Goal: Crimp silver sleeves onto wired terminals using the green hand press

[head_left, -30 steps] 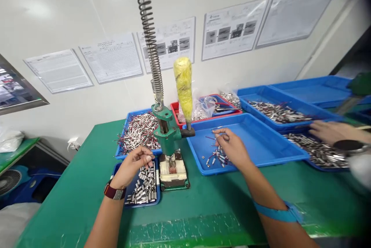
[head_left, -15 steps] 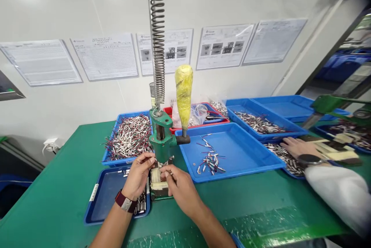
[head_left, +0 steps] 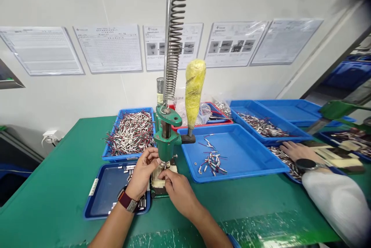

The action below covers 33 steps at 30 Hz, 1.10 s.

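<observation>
At the base of a green hand press (head_left: 167, 143), both of my hands meet under its ram. My left hand (head_left: 144, 170) is closed in a pinch at the left of the ram tip. From the right, my right hand (head_left: 178, 192) pinches close to the same spot. Whatever the fingertips hold is too small and hidden to make out. The press has a yellow-wrapped handle (head_left: 194, 93), standing upright, and a long coil spring (head_left: 175, 39) above. Below the fingers lies a taped base block (head_left: 158, 183).
A dark blue tray (head_left: 100, 201) with small metal cylinders is left of the press. Behind it, a blue bin holds heaped wired motors (head_left: 130, 132). On the right, a blue tray (head_left: 246, 155) carries several wired pieces. A co-worker's hand (head_left: 301, 154) reaches into another tray.
The view has shifted, so the press appears slightly farther right. My fingers stay under the ram, a little closer together. The co-worker's hand remains over its tray.
</observation>
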Tool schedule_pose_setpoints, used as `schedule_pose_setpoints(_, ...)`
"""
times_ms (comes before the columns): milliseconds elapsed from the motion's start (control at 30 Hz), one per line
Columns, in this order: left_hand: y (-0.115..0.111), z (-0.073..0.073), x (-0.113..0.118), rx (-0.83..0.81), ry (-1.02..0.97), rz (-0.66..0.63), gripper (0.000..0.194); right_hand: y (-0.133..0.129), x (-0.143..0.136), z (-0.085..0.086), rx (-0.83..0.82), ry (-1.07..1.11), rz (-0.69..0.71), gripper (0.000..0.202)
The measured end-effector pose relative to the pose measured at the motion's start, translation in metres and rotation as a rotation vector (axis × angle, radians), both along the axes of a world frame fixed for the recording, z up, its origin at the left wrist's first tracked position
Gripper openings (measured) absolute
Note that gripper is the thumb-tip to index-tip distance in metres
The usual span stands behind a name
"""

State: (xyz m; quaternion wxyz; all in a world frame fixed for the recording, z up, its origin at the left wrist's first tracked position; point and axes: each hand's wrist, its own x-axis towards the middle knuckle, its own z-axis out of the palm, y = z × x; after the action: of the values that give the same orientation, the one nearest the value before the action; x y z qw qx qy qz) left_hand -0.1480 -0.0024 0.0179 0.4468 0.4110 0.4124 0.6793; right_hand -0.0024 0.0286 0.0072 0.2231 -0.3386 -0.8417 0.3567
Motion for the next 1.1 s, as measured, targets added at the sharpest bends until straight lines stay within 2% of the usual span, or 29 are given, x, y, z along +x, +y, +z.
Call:
schedule_pose_setpoints(233, 0.002, 0.001, 0.001, -0.025, 0.052, -0.115, 0.034, -0.002, 0.0, -0.011, 0.01, -0.037, -0.015, 0.032)
schedule_pose_setpoints(367, 0.002, -0.001, 0.001, 0.008, 0.21, -0.039, 0.028, -0.004, 0.001, -0.012, 0.055, -0.081, 0.008, 0.026)
schedule_pose_setpoints(467, 0.001, 0.0, 0.002, 0.015, 0.282, 0.024, 0.025, -0.006, 0.002, -0.009, 0.021, -0.07, 0.042, 0.023)
schedule_pose_setpoints(600, 0.001, 0.005, -0.003, 0.014, 0.334, -0.027, 0.02, -0.007, 0.009, -0.013, -0.077, -0.013, 0.131, 0.025)
schedule_pose_setpoints(667, 0.001, 0.007, -0.007, 0.023, 0.344, -0.044, 0.019, -0.001, 0.019, -0.007, -0.117, 0.083, 0.14, 0.026)
schedule_pose_setpoints(733, 0.0, 0.006, -0.009, 0.02, 0.333, -0.042, 0.019, 0.015, 0.03, 0.018, -0.075, 0.288, -0.036, 0.026)
schedule_pose_setpoints(767, 0.0, 0.005, -0.01, 0.012, 0.319, -0.043, 0.02, 0.027, 0.034, 0.039, -0.001, 0.433, -0.187, 0.026)
schedule_pose_setpoints(833, -0.002, 0.002, -0.01, -0.009, 0.269, -0.067, 0.028, 0.055, 0.037, 0.095, 0.216, 0.73, -0.471, 0.026)
schedule_pose_setpoints(867, -0.003, 0.001, -0.01, -0.017, 0.244, -0.093, 0.037, 0.069, 0.035, 0.125, 0.317, 0.852, -0.5, 0.029)
schedule_pose_setpoints(933, -0.004, -0.001, -0.009, -0.019, 0.218, -0.14, 0.054, 0.095, 0.029, 0.174, 0.356, 0.908, -0.344, 0.036)
schedule_pose_setpoints(967, -0.005, -0.002, -0.008, -0.015, 0.224, -0.149, 0.056, 0.104, 0.025, 0.191, 0.36, 0.898, -0.282, 0.038)
schedule_pose_setpoints(1033, -0.005, -0.002, -0.008, -0.013, 0.27, -0.139, 0.051, 0.116, 0.02, 0.202, 0.343, 0.846, -0.18, 0.041)
schedule_pose_setpoints(1100, -0.006, 0.0, -0.008, -0.018, 0.325, -0.109, 0.042, 0.117, 0.018, 0.193, 0.326, 0.805, -0.123, 0.043)
